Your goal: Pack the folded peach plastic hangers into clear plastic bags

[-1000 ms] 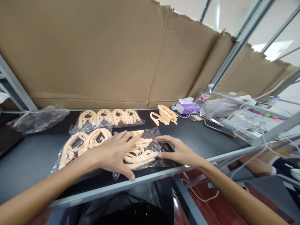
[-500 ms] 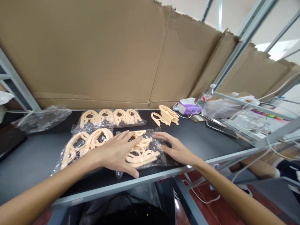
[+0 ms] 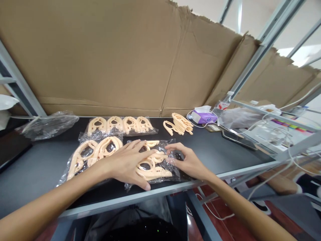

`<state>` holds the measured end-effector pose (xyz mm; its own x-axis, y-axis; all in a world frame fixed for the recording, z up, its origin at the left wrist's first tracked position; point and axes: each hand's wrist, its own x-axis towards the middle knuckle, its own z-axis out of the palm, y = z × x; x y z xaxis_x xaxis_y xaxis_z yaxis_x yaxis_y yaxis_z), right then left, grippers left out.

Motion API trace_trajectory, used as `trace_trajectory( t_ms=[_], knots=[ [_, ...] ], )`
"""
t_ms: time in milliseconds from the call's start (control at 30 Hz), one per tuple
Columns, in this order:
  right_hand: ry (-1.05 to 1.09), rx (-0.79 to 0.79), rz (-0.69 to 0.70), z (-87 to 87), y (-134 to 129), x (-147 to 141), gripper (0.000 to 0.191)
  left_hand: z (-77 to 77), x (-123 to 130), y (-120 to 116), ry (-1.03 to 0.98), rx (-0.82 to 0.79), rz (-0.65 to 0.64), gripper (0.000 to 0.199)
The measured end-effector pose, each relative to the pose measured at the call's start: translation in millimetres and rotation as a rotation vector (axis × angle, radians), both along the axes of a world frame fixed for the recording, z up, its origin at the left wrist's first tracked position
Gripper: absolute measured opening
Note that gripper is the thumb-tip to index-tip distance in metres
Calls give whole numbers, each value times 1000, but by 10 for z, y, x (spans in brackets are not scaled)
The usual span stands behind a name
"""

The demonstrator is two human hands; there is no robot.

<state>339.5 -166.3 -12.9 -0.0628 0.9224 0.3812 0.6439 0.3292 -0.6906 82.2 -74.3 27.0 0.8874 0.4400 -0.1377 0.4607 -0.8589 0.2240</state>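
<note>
Peach-coloured plastic folding hangers (image 3: 155, 174) lie in a clear plastic bag (image 3: 176, 174) near the table's front edge. My left hand (image 3: 127, 162) rests flat across the bag's left part with its fingers spread, hiding some hangers. At the bag's right end is my right hand (image 3: 187, 160), its fingers curved and thumb apart from the index finger. The end of one hanger shows between that thumb and index finger; whether they press on it is unclear. Partly under my left forearm lies another bag of hangers (image 3: 106, 147).
Behind is a bagged row of hangers (image 3: 115, 124), with loose hangers (image 3: 182, 124) to its right. Crumpled clear plastic (image 3: 52, 125) lies at the left. Rightward are a purple tissue pack (image 3: 204, 117), a bottle (image 3: 224, 104) and a phone-like slab (image 3: 238, 140). Cardboard (image 3: 105, 60) walls the back.
My right hand's thumb and index finger have come in around a hanger's end, and that hanger has shifted slightly. My left hand stays spread on the bag. The view has moved slightly.
</note>
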Motion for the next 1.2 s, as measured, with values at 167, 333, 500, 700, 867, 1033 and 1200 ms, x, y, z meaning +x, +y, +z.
trace_trajectory(
  t_ms=[167,333,500,700,867,1033,1200],
  knots=[
    [18,-5,-10,-60,38,-28,24,8,-8,-4,-17,-10,-8,115],
    [85,-5,-88,-78,76,15,18,88,-50,18,-145,-83,-51,100],
    [149,-47,-122,-108,78,72,16,128,-69,76,-136,-129,-84,87],
    [52,-16,-180,-95,25,53,17,135,-56,49,-122,-119,-100,87],
    [198,-57,-187,-87,-2,19,19,131,-59,24,-92,-74,-112,90],
    [254,-110,-167,-112,-10,-8,22,154,-73,8,-34,-83,-88,91],
    [181,-115,-144,-91,-8,-46,18,189,-80,-24,2,-116,-91,96]
  ],
)
